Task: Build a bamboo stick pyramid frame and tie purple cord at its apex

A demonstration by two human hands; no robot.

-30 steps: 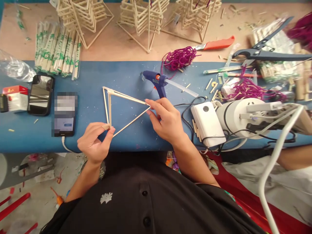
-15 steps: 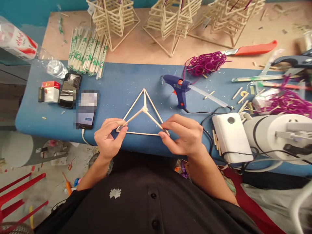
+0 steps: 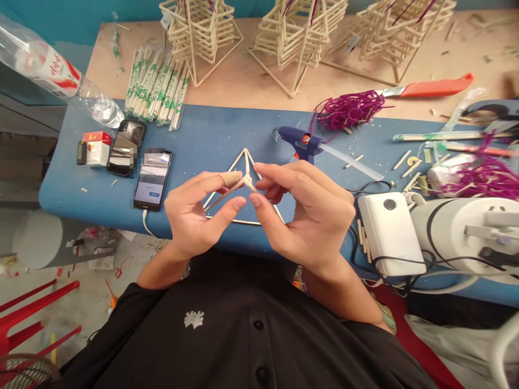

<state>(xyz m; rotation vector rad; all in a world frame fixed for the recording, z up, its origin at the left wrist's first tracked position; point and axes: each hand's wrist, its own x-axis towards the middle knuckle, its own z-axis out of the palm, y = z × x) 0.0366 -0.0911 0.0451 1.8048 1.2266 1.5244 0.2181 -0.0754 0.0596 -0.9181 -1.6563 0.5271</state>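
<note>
A triangular frame of thin wooden sticks (image 3: 247, 180) sits on the blue mat, three inner sticks meeting at a glued joint. My left hand (image 3: 203, 210) is left of that joint, thumb and forefinger apart around the left inner stick. On the right, my right hand (image 3: 306, 210) has its thumb and forefinger parted beside the joint, near the right inner stick. Both hands' fingertips are close to the joint; whether they touch it is hard to tell. A blue glue gun (image 3: 300, 141) with a clear glue stick lies behind my right hand.
Stacked stick structures (image 3: 294, 43) stand at the back. Wrapped chopsticks (image 3: 156, 86), phones (image 3: 153, 181) and a bottle (image 3: 52, 73) are at left. Purple cord (image 3: 351, 109), an orange-handled knife (image 3: 438, 87), a white power bank (image 3: 391, 232) and cables lie at right.
Both hands have moved from the frame's two lower corners, where they pinched it, up and inward to the central joint. Their fingers have parted. The whole view has shifted slightly.
</note>
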